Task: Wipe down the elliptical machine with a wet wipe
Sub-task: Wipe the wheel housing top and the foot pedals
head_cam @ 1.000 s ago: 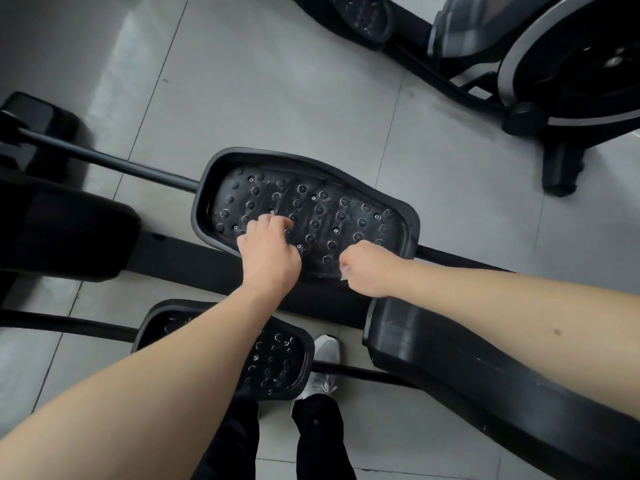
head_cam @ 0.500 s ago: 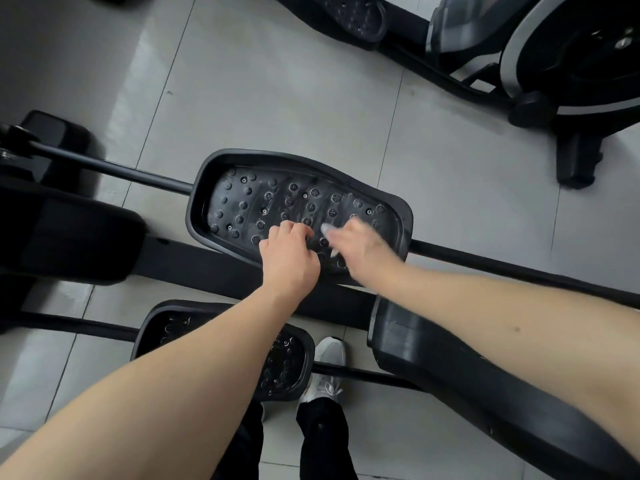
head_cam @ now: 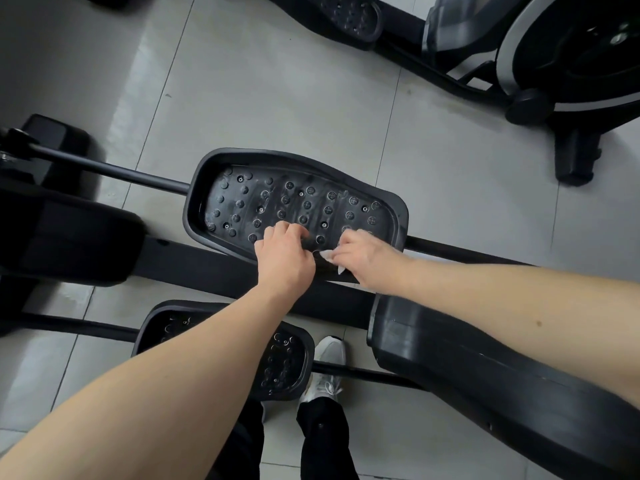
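The wipe (head_cam: 328, 255), white and crumpled, lies bunched in the right hand (head_cam: 367, 259) at the near rim of the far pedal (head_cam: 242, 202) of the elliptical (head_cam: 194, 265). Only a small fold of it shows, sticking out toward the left hand. The right fingers (head_cam: 349, 239) are curled down round it and press it against the pedal's edge, near the right end of the tread. The left hand (head_cam: 284, 259) sits just beside the right one, the two nearly touching, with the wipe between them. Its fingers (head_cam: 291, 231) are pressed together and hooked over the same near rim, knuckles up, tips on the studded tread.

The pedal is black, long and shallow, with a raised lip and rows of round studs; parts of the tread have a dull sheen. A thin rod (head_cam: 104, 168) runs from its left end, and another comes out past its right end. Just below the hands a broad black beam crosses from left to right and meets a bulky black housing (head_cam: 467, 375) under the right forearm. Nearer the person is a second, near pedal (head_cam: 287, 362), partly hidden by the left forearm. Beside it, on the grey tiled floor (head_cam: 277, 81), stands a light shoe (head_cam: 329, 362) above dark trouser legs. At the top right stands another machine (head_cam: 571, 46), with a round black and silver wheel casing and a pedal of its own.
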`<state>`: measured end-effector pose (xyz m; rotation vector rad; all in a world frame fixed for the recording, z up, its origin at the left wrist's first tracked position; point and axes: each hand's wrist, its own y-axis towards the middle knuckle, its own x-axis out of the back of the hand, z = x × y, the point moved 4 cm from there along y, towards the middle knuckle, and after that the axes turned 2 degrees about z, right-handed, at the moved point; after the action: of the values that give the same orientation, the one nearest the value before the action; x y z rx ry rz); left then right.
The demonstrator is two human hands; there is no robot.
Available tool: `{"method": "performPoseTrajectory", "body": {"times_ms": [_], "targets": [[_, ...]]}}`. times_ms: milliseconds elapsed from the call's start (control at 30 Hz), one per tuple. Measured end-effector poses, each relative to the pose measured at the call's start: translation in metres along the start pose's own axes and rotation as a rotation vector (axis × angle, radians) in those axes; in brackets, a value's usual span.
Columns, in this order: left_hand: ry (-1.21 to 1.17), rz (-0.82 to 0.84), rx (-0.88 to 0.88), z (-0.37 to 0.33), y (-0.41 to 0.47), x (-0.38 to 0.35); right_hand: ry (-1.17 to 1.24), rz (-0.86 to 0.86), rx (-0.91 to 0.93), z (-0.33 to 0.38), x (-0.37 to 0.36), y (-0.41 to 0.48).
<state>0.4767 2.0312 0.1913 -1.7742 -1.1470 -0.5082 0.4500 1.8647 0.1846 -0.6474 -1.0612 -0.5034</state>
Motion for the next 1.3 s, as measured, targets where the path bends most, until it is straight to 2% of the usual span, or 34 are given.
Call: {"method": "performPoseTrajectory", "body": {"times_ms": [133, 233, 300, 400, 433, 500, 567, 667, 800, 900, 967, 1033, 1133, 1233, 1300], "targets": [[-0.034, 0.012, -0.008, -0.005, 0.0, -0.005, -0.013, -0.169, -0.335, -0.051, 0.022, 0.01], [-0.04, 0.017, -0.022, -0.007, 0.001, -0.008, -0.036, -0.22, -0.424, -0.067, 0.028, -0.002], [-0.04, 0.025, -0.017, -0.009, 0.001, -0.01, -0.07, -0.088, -0.401, -0.055, 0.023, -0.015], [-0.05, 0.039, -0.027, -0.016, -0.002, -0.014, -0.21, 0.097, -0.101, -0.023, 0.008, -0.037], [-0.047, 0.043, -0.035, -0.019, -0.003, -0.014, -0.251, 0.093, -0.066, -0.025, 0.009, -0.038], [-0.04, 0.041, -0.051, -0.023, -0.003, -0.015, -0.212, 0.004, -0.12, -0.038, 0.02, -0.024], [-0.025, 0.029, -0.058, -0.024, 0.001, -0.014, -0.134, -0.075, -0.263, -0.05, 0.045, 0.005], [-0.017, 0.025, -0.054, -0.022, 0.005, -0.013, -0.145, -0.006, -0.377, -0.068, 0.054, 0.027], [-0.012, 0.041, -0.045, -0.021, 0.003, -0.015, -0.188, 0.097, -0.497, -0.08, 0.046, -0.006], [-0.013, 0.064, -0.027, -0.021, -0.007, -0.015, -0.161, 0.157, -0.505, -0.062, 0.036, -0.033], [-0.013, 0.098, -0.007, -0.024, -0.019, -0.01, -0.122, 0.131, -0.439, -0.039, 0.024, -0.04], [-0.017, 0.154, 0.03, -0.026, -0.037, 0.0, 0.06, 0.162, -0.536, -0.012, 0.021, -0.042], [-0.103, 0.26, 0.113, -0.028, -0.07, 0.025, 0.627, 0.183, -0.943, 0.036, 0.033, -0.052], [-0.174, 0.316, 0.181, -0.036, -0.108, 0.064, 1.177, -0.048, -1.161, 0.089, 0.064, -0.059], [-0.171, 0.319, 0.206, -0.045, -0.138, 0.091, 1.258, -0.087, -1.195, 0.126, 0.093, -0.069]]}}
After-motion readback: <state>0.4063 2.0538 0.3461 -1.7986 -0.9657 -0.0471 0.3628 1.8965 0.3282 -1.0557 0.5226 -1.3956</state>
